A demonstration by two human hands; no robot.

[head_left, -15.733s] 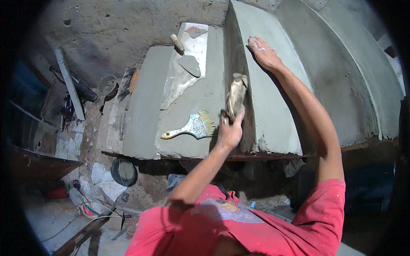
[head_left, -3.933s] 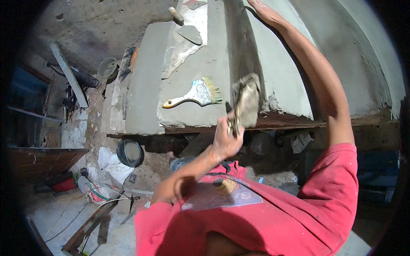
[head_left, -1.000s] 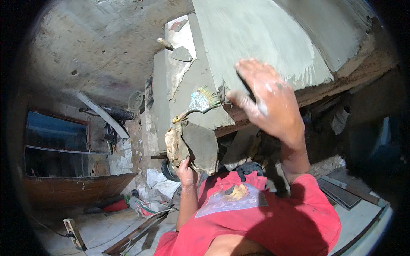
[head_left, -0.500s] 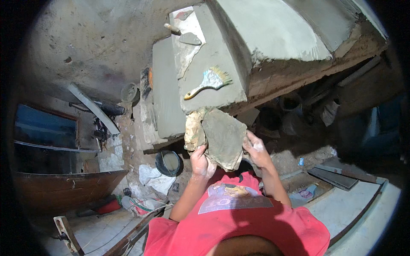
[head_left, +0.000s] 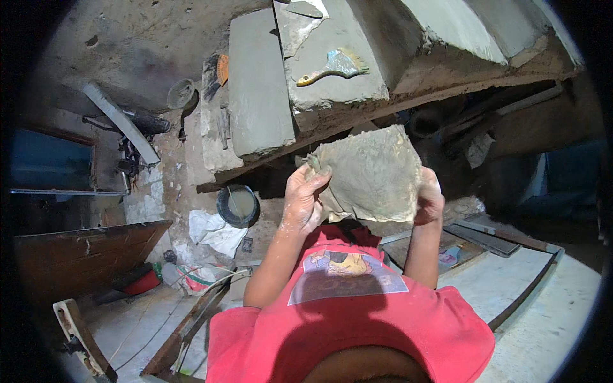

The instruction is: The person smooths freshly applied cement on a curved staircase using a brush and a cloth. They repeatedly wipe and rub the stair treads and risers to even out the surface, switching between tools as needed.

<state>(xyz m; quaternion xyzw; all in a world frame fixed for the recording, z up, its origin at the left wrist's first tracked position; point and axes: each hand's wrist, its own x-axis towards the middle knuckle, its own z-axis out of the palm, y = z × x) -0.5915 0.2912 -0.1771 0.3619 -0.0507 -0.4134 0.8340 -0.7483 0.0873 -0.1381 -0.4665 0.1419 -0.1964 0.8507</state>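
Fingers of my left hand (head_left: 305, 203) and right hand (head_left: 429, 199) clamp a cloth (head_left: 370, 175) by its edges.
Grey, stiff, cement-caked, it is spread flat before my chest, below the plastered step (head_left: 260, 83).

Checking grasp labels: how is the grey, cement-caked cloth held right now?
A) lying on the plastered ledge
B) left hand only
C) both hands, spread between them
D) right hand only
C: the left hand grips the left edge of the cloth and the right hand its right edge, with the sheet stretched flat between them, below the ledge where the paintbrush lies.
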